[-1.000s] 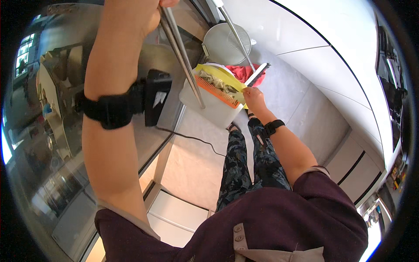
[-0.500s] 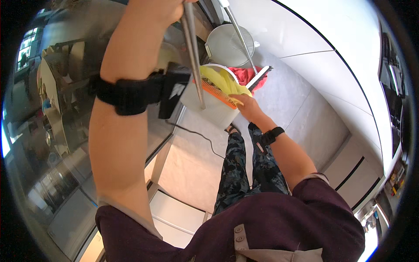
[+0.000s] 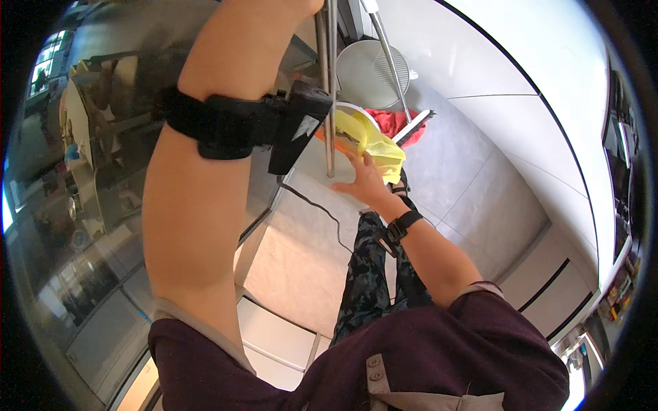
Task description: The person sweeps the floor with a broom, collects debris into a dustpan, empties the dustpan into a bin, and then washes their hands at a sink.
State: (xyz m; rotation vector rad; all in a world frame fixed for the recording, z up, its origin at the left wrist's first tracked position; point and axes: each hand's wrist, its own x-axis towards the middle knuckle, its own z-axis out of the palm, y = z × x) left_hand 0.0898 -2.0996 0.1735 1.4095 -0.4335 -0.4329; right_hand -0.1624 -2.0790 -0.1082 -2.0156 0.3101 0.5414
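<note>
At the top edge, my left hand (image 3: pixel 310 7) is mostly cut off, closed at the upper end of slim metal poles (image 3: pixel 330 89). The poles hang down in front of a pale bin (image 3: pixel 351 197). A yellow plastic bag (image 3: pixel 384 152) spills over the bin's rim. My right hand (image 3: pixel 367 181) is at the bag's near edge, fingers apart, with the fingertips against or just beside it. Behind the poles, an orange toothed strip (image 3: pixel 341 142) shows in part next to the bag.
A white-backed brush (image 3: pixel 411 128) with dark bristles lies by a red cloth or bag (image 3: pixel 389 122). Behind stand a round grey-white lidded container (image 3: pixel 367 72) and another metal pole (image 3: pixel 394 61). White cabinets (image 3: pixel 507 116) line the right; glass (image 3: pixel 103 171) the left. A black cable (image 3: pixel 319 212) hangs near my legs.
My right hand has let go of the orange strip's end and moved left and nearer. The yellow bag now drapes further over the rim. My left arm and the poles have shifted right.
</note>
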